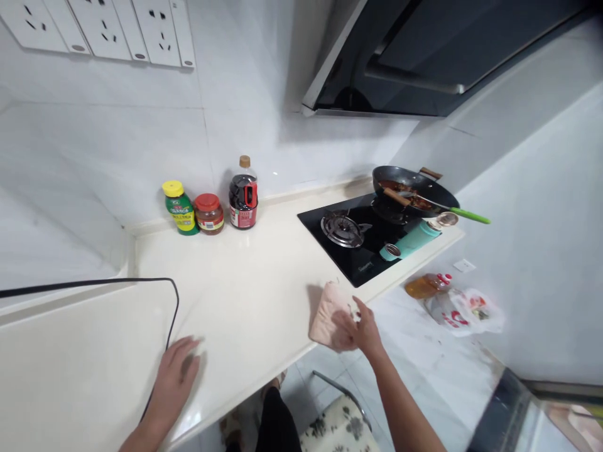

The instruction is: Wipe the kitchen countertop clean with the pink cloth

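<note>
A folded pink cloth (327,314) is at the front edge of the counter, with its lower part reaching past the edge. My right hand (365,329) is on the cloth's right side, its fingers closed against it and partly blurred. At the lower left, my left hand (176,370) is just over the counter beside a thin black cable (175,295). Its fingers are stretched out and nothing is in them. Part of the cable passes out of sight behind this hand.
On the pale counter (245,282) stand a green bottle (181,210), a red-lidded jar (208,215) and a dark sauce bottle (244,198). The gas hob (372,270) bears a wok (419,188) and turquoise items (417,238). Below are a patterned seat (339,427) and an oil bottle (424,287).
</note>
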